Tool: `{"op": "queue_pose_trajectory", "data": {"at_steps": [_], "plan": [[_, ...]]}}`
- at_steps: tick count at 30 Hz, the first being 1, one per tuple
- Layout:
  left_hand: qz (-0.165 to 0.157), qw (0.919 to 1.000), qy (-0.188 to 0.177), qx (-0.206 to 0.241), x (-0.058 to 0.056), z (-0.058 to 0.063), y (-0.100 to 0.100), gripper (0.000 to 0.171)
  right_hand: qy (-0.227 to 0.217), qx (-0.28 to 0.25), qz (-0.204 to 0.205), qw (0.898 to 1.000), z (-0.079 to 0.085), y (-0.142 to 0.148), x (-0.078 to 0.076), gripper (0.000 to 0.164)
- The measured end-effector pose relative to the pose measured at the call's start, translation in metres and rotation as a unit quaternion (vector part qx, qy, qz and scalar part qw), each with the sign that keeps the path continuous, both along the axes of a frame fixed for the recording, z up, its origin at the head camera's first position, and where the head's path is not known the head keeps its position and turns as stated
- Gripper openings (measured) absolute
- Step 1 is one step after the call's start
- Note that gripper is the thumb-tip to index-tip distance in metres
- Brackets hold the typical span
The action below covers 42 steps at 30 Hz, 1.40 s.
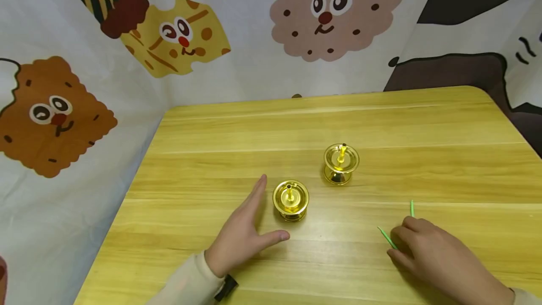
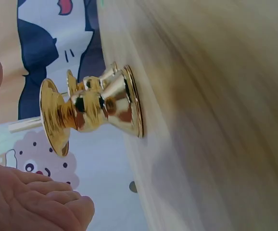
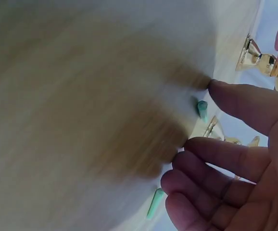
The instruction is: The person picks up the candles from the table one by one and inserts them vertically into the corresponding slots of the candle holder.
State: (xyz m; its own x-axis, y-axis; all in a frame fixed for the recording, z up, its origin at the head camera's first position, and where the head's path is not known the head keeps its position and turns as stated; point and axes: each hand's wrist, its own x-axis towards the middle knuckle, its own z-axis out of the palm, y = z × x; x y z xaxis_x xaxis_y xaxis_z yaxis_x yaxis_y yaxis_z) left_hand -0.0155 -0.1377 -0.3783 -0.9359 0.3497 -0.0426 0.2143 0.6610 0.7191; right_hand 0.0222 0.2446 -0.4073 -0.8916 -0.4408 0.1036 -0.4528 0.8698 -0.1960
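Observation:
Two shiny gold candle holders stand upright on the wooden table: a near one (image 1: 290,197) and one farther back to the right (image 1: 341,164). My left hand (image 1: 243,234) is just left of the near holder, thumb and fingers spread around its side without gripping it. Two thin green candles lie by my right hand (image 1: 440,253). One candle (image 3: 202,110) shows in the gap between thumb and forefinger in the right wrist view; the other candle (image 1: 412,208) pokes out past the knuckles. The right fingertips are down at the tabletop, thumb apart from the fingers.
The light wooden table (image 1: 220,145) has rounded back corners. A white curtain (image 1: 245,74) with cartoon biscuits hangs along its back and left sides. A small black object (image 1: 226,288) sits at the left cuff.

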Motion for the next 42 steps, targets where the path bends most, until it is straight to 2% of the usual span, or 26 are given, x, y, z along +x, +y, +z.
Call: {"op": "queue_pose_trajectory", "data": {"at_steps": [8, 13, 16, 21, 33, 42], "plan": [[0.031, 0.9988, -0.022, 0.033, -0.010, -0.006, 0.012, 0.115, -0.022, -0.001, 0.026, 0.999, 0.004, -0.011, -0.002, 0.030], [0.043, 0.9959, -0.046, 0.066, -0.017, -0.010, 0.021, 0.114, -0.035, 0.018, 0.007, 0.999, 0.004, -0.017, -0.002, 0.036], [0.047, 0.9938, -0.059, 0.082, -0.020, -0.011, 0.024, 0.112, -0.014, 0.014, 0.013, 1.000, 0.003, -0.019, -0.002, 0.039], [0.044, 0.9929, -0.060, 0.094, -0.025, -0.014, 0.028, 0.110, 0.028, 0.000, 0.043, 0.999, 0.001, -0.020, -0.003, 0.039], [0.035, 0.9886, -0.065, 0.131, -0.027, -0.018, 0.032, 0.101, 0.043, -0.011, 0.048, 0.998, -0.003, -0.021, -0.002, 0.043], [0.029, 0.9820, -0.081, 0.168, -0.029, -0.021, 0.034, 0.089, 0.019, -0.016, 0.025, 0.999, -0.001, -0.025, 0.001, 0.035]]}}
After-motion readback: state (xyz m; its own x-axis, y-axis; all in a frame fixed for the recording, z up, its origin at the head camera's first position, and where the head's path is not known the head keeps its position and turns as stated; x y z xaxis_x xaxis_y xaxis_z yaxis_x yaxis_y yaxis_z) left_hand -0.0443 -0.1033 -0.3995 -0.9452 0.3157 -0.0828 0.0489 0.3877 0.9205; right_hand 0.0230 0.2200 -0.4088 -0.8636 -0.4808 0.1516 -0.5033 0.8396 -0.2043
